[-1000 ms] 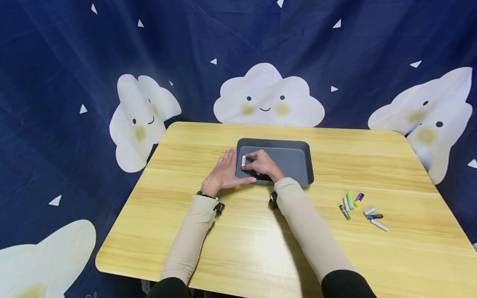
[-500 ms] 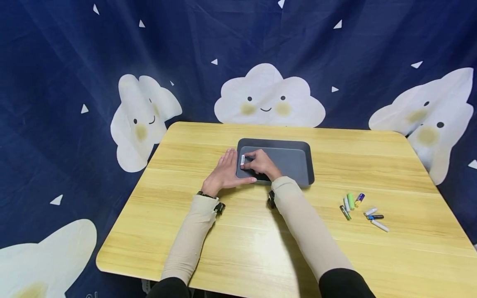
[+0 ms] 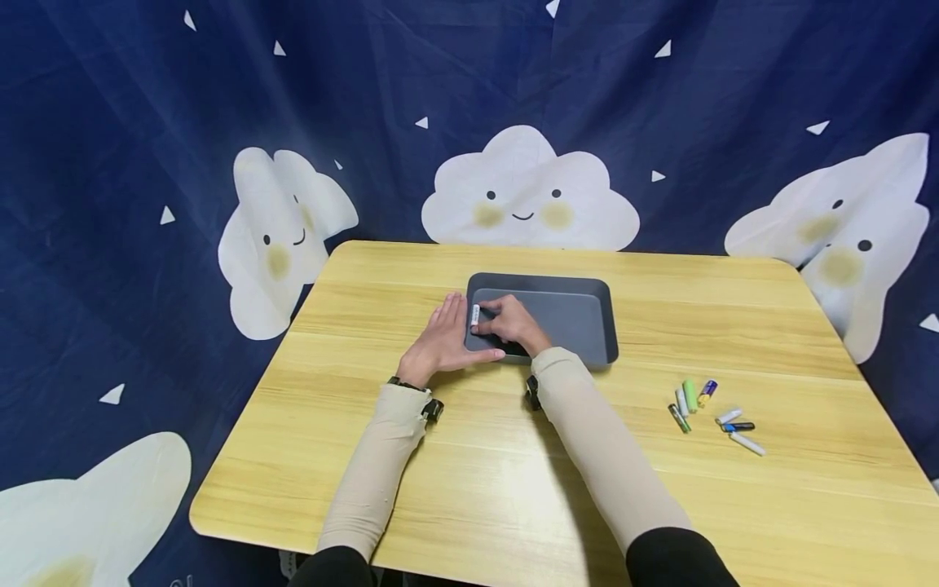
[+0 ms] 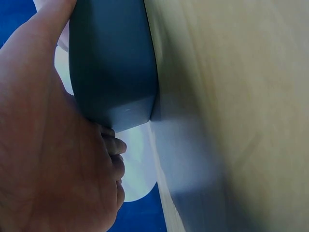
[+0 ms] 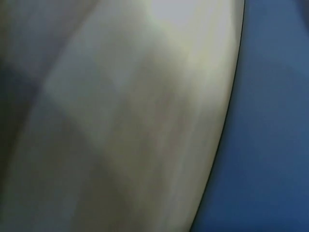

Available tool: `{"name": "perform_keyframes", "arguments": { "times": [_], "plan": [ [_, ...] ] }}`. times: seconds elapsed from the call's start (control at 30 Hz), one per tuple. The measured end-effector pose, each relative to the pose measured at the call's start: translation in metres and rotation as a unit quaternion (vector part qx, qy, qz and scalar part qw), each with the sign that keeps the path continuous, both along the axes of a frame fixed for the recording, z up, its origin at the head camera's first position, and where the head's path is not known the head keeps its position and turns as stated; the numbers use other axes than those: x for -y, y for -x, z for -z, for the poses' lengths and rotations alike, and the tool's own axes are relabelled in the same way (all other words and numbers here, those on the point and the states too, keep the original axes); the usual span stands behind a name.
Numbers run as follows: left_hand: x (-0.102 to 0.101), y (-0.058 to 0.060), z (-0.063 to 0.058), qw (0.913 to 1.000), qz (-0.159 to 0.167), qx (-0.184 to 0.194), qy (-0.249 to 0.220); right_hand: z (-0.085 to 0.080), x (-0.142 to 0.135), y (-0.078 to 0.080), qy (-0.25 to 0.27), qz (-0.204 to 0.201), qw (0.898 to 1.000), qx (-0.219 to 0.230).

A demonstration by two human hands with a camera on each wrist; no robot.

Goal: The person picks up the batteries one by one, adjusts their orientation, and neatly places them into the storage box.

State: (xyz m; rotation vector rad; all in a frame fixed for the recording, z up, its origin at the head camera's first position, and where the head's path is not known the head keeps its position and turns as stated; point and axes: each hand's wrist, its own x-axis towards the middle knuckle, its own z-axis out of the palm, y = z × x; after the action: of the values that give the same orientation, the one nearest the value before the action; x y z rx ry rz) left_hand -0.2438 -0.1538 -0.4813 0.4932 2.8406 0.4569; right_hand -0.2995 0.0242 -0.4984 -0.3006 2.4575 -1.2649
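Note:
In the head view, a dark grey rectangular tray [image 3: 575, 314] lies near the table's far side. My right hand [image 3: 517, 322] reaches over its left part and pinches a small white battery [image 3: 475, 315] between thumb and finger, close by the tray's left wall. My left hand [image 3: 438, 341] lies along the outside of that wall, fingers straight, thumb stretched along the near rim. The left wrist view has the palm [image 4: 53, 145] up against the tray's outer side [image 4: 113, 58]. Wood and a blue-grey surface fill the right wrist view; no fingers show there.
Several loose batteries lie right of the tray on the wooden table [image 3: 469, 489], among them a green one [image 3: 689, 396], a purple-and-yellow one [image 3: 707, 394] and a white one [image 3: 747, 443]. A dark blue curtain [image 3: 381, 81] with clouds hangs behind the table.
My right hand has shifted slightly left with the white battery, bringing it nearer the tray's left wall. My left hand and the tray have stayed in place.

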Motion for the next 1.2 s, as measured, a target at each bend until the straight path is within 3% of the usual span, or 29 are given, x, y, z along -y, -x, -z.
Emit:
{"name": "perform_keyframes", "arguments": {
  "times": [0.37, 0.57, 1.0, 1.2],
  "plan": [
    [0.000, 0.000, 0.001, 1.0000, 0.001, 0.000, 0.002, -0.012, -0.007, -0.006, 0.016, -0.011, 1.000, -0.009],
    [0.001, 0.001, 0.001, 1.0000, -0.002, 0.003, -0.004, -0.026, -0.016, -0.009, 0.037, -0.004, 0.998, -0.050],
    [0.001, 0.002, 0.001, 1.0000, -0.008, 0.005, -0.004, -0.067, -0.059, -0.027, 0.080, 0.024, 0.993, -0.084],
    [0.000, 0.000, 0.000, 0.9999, -0.008, 0.006, -0.008, -0.073, -0.081, -0.035, 0.073, 0.035, 0.991, -0.109]
  ]
}}
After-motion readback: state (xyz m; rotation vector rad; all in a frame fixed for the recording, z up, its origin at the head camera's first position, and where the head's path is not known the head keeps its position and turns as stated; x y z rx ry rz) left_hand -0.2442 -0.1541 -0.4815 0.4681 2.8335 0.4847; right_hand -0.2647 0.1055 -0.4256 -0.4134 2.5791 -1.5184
